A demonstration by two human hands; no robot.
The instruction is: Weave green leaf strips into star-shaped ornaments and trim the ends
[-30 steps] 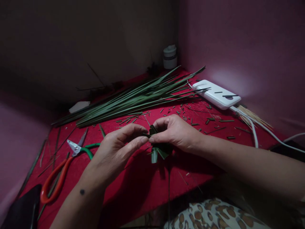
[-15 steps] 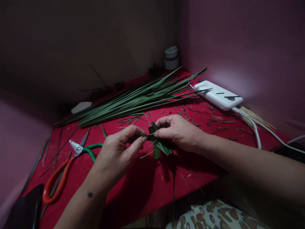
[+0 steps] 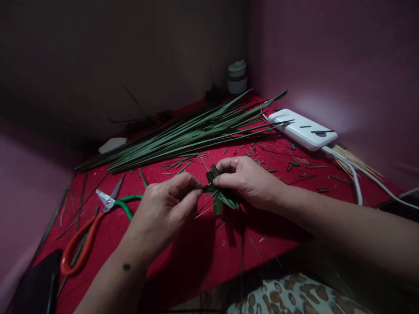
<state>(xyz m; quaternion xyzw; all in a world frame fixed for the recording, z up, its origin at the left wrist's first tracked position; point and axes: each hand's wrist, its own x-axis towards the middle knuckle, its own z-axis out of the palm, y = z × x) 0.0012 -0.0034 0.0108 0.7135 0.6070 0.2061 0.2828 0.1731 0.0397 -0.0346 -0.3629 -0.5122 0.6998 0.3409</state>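
Observation:
Between my hands, above the red cloth, is a small piece of folded green leaf strips [image 3: 228, 198] with short flaps and thin stems sticking out. My right hand [image 3: 245, 181] pinches its upper right side between thumb and fingers. From the left, my left hand [image 3: 173, 196] pinches a thin end of a leaf strip [image 3: 206, 187] that runs into the folded piece. The fingertips partly hide where the strips cross. A long dark strand [image 3: 242, 244] hangs below the piece toward the table's front edge.
Scissors [image 3: 108, 203] with orange and green handles lie spread at left, near a dark phone-like object [image 3: 36, 283]. Behind my hands lies a bundle of long green leaves [image 3: 183, 135]. A white power bank [image 3: 303, 129] with cables, pale sticks [image 3: 356, 161] and leaf scraps are at right.
Both hands stay pinched on the leaf piece in nearly the same pose. The whole view has shifted slightly, and the piece's flaps have turned a little.

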